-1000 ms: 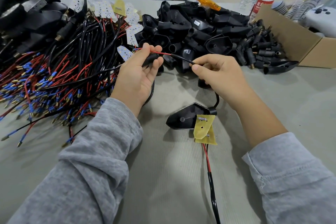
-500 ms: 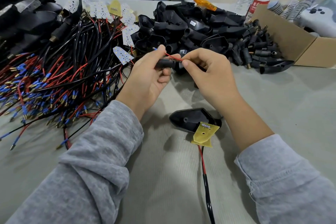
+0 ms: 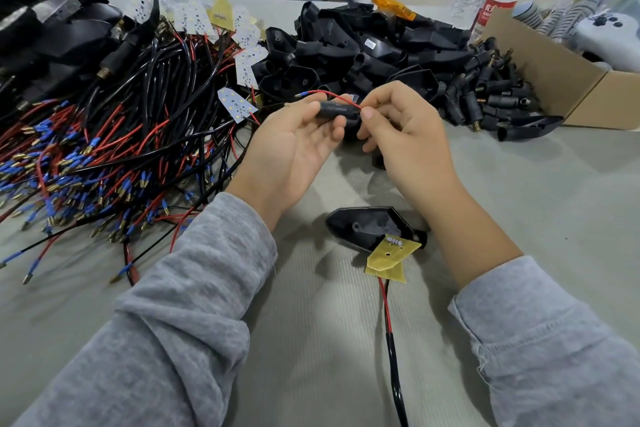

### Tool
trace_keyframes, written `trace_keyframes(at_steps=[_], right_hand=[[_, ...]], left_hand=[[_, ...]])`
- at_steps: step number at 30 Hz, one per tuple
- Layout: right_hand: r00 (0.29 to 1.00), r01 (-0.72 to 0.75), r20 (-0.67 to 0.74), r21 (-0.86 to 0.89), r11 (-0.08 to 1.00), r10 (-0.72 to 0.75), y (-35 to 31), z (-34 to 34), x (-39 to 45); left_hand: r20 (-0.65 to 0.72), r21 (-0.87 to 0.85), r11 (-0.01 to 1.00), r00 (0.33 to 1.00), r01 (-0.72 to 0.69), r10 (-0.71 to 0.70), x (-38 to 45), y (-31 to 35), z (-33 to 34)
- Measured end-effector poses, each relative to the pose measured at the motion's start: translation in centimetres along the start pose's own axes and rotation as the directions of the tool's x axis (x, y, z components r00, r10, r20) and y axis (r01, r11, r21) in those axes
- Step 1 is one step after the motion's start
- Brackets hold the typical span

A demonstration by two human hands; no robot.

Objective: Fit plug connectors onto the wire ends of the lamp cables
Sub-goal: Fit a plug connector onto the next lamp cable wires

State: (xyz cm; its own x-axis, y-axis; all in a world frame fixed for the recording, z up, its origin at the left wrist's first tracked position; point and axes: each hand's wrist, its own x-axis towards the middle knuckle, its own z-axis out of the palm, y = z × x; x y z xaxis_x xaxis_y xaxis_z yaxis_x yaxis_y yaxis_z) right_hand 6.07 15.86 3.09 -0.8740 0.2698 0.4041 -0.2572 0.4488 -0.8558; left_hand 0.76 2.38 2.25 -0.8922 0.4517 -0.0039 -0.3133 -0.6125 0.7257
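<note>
Black plug connector (image 3: 334,110) lengthwise left-right, gripped by left hand (image 3: 289,152); red wire (image 3: 332,95) pinched by right hand (image 3: 403,135).

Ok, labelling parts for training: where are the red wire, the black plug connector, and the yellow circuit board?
red wire (image 3: 325,92), head view, arched middle
black plug connector (image 3: 334,110), head view, barrel
yellow circuit board (image 3: 393,255), head view, face

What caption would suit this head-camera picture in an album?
Left hand holds a black plug connector while right hand pinches the red wire.
</note>
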Motion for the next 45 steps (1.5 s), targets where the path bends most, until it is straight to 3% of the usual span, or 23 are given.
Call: trace_keyframes(at_steps=[11, 22, 28, 31, 40, 45], right_hand=[[0.995, -0.052, -0.09, -0.046, 0.998, 0.047, 0.47, -0.18, 0.31], [0.998, -0.057, -0.042, -0.069, 0.996, 0.055, 0.43, -0.09, 0.21], [0.998, -0.045, -0.053, -0.126, 0.991, 0.038, 0.26, -0.15, 0.29], [0.999, -0.025, 0.025, -0.127, 0.992, 0.028, -0.14, -0.17, 0.04], [0.994, -0.081, 0.061, -0.115, 0.99, 0.088, 0.28, -0.17, 0.29], [0.996, -0.085, -0.031, -0.041, 0.996, 0.084, 0.39, -0.47, 0.59]], left_hand=[[0.023, 0.16, 0.985, 0.997, -0.07, 0.067, 0.15, -0.58, -0.44], [0.028, 0.112, 0.993, 0.999, -0.027, 0.024, 0.02, -0.47, -0.39], [0.026, 0.33, 0.944, 0.999, -0.026, 0.018, -0.16, -0.74, -0.23], [0.069, 0.381, 0.925, 0.998, -0.018, -0.009, -0.28, -0.78, -0.1], [0.101, 0.362, 0.931, 0.995, -0.039, 0.002, -0.47, -0.82, -0.17], [0.112, 0.344, 0.938, 0.994, -0.052, 0.014, -0.51, -1.02, -0.08]])
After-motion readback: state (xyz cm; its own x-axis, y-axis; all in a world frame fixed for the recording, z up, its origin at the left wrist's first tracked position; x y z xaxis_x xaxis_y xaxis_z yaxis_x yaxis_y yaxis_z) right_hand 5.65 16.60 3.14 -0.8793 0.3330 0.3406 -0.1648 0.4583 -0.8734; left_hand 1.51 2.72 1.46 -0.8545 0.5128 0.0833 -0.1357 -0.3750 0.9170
